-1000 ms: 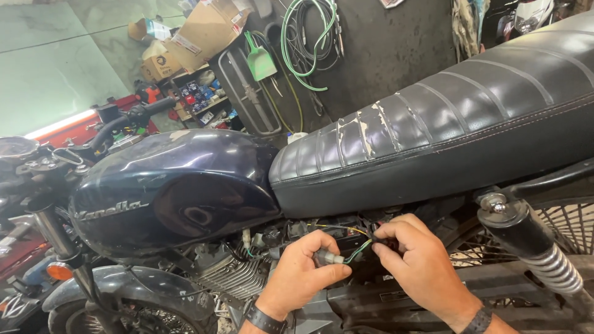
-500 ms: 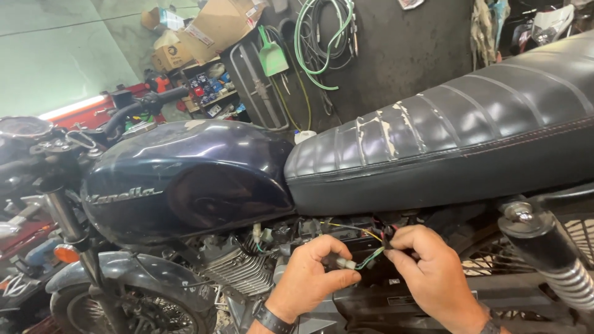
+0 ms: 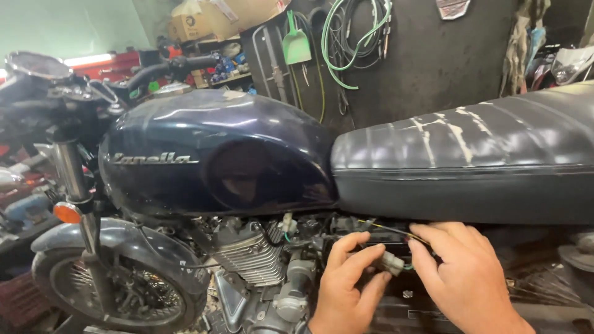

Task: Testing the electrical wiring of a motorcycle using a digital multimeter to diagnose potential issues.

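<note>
Head view: both hands had dropped lower under the seat [image 3: 470, 167] than half a second earlier, and the view had swung left, so the tank [image 3: 216, 154] filled the middle. The left hand [image 3: 346, 284] pinched a small grey connector [image 3: 392, 262] between thumb and forefinger. The right hand [image 3: 464, 278], at three o'clock of it, had its fingertips curled onto the green and yellow wires [image 3: 396, 230] behind. The connector sat just below the seat's front edge, apparently being worked together or apart.

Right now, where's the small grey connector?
Head view, low right of centre: the grey connector sits between the left hand and right hand, under the seat.
</note>
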